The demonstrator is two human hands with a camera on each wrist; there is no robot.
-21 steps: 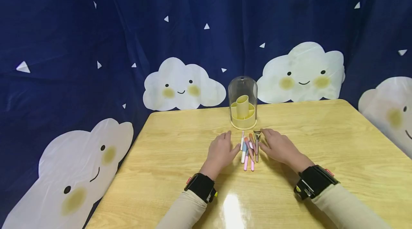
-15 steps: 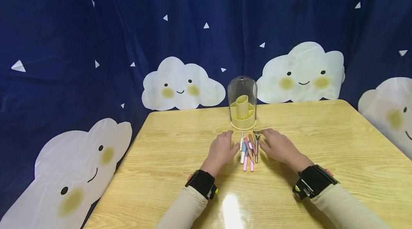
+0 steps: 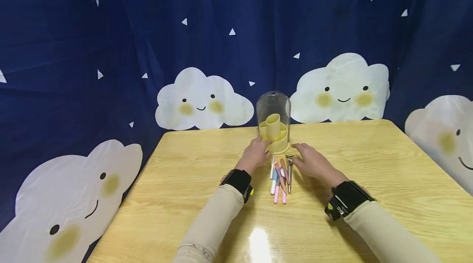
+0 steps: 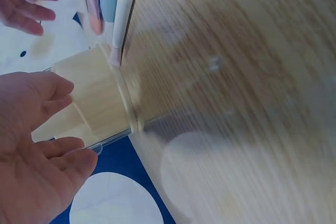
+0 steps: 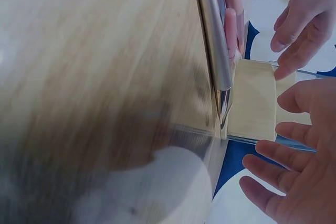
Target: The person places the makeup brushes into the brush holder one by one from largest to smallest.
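A cream brush holder (image 3: 279,146) with several compartments stands on the table under a clear dome cover (image 3: 273,101). My left hand (image 3: 255,154) reaches to the dome's front left side, its fingers spread and loosely bent beside it; in the left wrist view the thumb and fingers overlap the dome. On the other side my right hand (image 3: 314,162) has its fingers extended, with fingertips near the base's front right and close to a fan brush (image 3: 290,174). Both hands hold nothing. Between them lies a loose pile of makeup brushes (image 3: 276,198), with pink, white and blue handles.
The wooden table (image 3: 184,197) ends just behind the holder. A dark blue curtain (image 3: 221,0) with white cloud shapes (image 3: 205,103) hangs behind it. Each wrist wears a black strap (image 3: 236,181) with a camera.
My left hand has moved forward from beside the brushes to the dome. The right hand has shifted slightly toward the holder, and the head view has turned a little. The brushes lie as before.
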